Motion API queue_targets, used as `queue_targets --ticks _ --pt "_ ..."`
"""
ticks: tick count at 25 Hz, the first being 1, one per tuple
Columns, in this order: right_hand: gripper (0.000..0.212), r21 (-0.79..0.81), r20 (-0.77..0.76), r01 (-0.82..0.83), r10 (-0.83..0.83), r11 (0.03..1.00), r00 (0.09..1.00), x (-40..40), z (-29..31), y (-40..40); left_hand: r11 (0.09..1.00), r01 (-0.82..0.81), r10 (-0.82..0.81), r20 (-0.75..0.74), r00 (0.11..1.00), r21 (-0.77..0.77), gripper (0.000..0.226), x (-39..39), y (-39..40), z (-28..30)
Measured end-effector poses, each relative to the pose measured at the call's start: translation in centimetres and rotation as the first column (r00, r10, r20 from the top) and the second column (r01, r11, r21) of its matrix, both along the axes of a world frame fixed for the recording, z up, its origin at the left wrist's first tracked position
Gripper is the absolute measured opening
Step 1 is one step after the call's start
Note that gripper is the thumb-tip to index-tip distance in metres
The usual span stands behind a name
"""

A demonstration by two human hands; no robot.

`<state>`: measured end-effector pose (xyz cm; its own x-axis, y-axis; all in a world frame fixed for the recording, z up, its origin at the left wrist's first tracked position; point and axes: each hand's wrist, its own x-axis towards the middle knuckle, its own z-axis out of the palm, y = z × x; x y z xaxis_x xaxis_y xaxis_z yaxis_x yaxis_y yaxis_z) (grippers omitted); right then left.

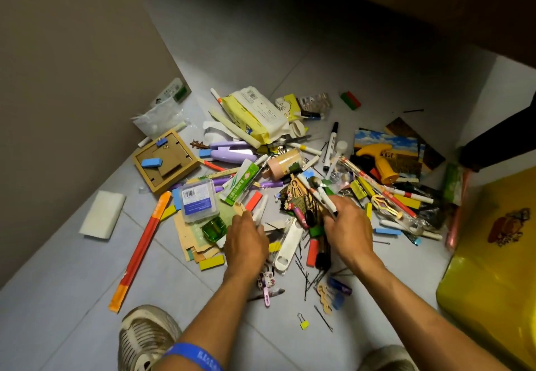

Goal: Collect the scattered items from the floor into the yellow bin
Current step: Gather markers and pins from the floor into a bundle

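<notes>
The floor (261,51) is full of scattered items (290,167); left hand (246,240) and right hand (346,227) each grip a white marker, the yellow bin (493,269) seemingly receiving little yet.

A glossy yellow plastic bin (490,277) reflects light beside a smooth, matt grey tiled floor (66,298). Among the clutter lie a shiny metal spoon (314,182), a clear plastic box (198,201), a raw cardboard frame (165,164), a soft white foam sponge (103,218) and a crinkled, glossy yellow wipes packet (255,113).

L hand (246,240) + R hand (346,225) both gripping, arms extended fwd
</notes>
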<state>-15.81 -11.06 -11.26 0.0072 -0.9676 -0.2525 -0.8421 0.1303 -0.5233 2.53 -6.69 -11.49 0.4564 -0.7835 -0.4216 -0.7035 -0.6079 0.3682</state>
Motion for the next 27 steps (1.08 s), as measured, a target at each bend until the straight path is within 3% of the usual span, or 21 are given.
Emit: queue_targets --ticks 2,4,6,9,13,16,18,20,27 --pt "0.039 0.011 -0.254 -0.215 0.211 0.976 0.944 -0.4 -1.1 -1.5 0.996 0.084 -0.084 0.028 0.996 -0.017 0.020 -0.1 -0.4 -0.7" --pt "0.030 0.063 -0.349 -0.319 0.321 0.946 0.881 -0.1 -1.9 -2.2 0.994 0.110 -0.110 -0.005 0.994 0.005 0.015 0.1 -1.1 -1.1" --pt "0.023 0.123 -0.258 -0.256 0.280 0.959 0.924 0.4 -2.0 -2.5 0.985 0.159 -0.154 -0.079 0.985 0.066 0.017 0.5 -1.6 -1.2" --pt "0.030 0.246 -0.077 -0.065 0.087 0.967 0.993 0.6 -1.5 -2.4 0.951 0.280 -0.257 -0.166 0.952 0.132 0.023 0.5 -2.3 -1.1" --pt "0.030 0.179 0.150 -0.005 -0.023 0.984 0.988 -0.1 -0.1 -3.6 0.908 0.402 -0.392 -0.100 0.914 0.120 0.027 0.0 -1.6 -1.5" --pt "0.019 0.048 0.154 0.078 -0.084 0.996 0.985 0.7 0.8 -7.2 0.865 0.490 -0.483 -0.082 0.871 0.108 0.025 0.4 -0.1 -1.5" --pt "0.009 -0.047 -0.013 0.097 -0.098 0.994 0.995 1.2 0.8 -9.6 0.900 0.434 -0.427 -0.105 0.898 0.046 0.020 0.3 0.6 -1.0" --pt "0.014 -0.055 -0.188 0.066 -0.075 0.996 0.979 1.7 0.0 -11.2 0.955 0.296 -0.296 -0.125 0.947 -0.021 0.021 0.6 0.4 -0.7" --pt "0.026 0.069 -0.209 0.082 -0.066 0.994 0.976 3.9 -1.8 -11.7 0.989 -0.104 0.099 -0.053 0.994 -0.107 0.037 4.5 -5.0 -0.1"
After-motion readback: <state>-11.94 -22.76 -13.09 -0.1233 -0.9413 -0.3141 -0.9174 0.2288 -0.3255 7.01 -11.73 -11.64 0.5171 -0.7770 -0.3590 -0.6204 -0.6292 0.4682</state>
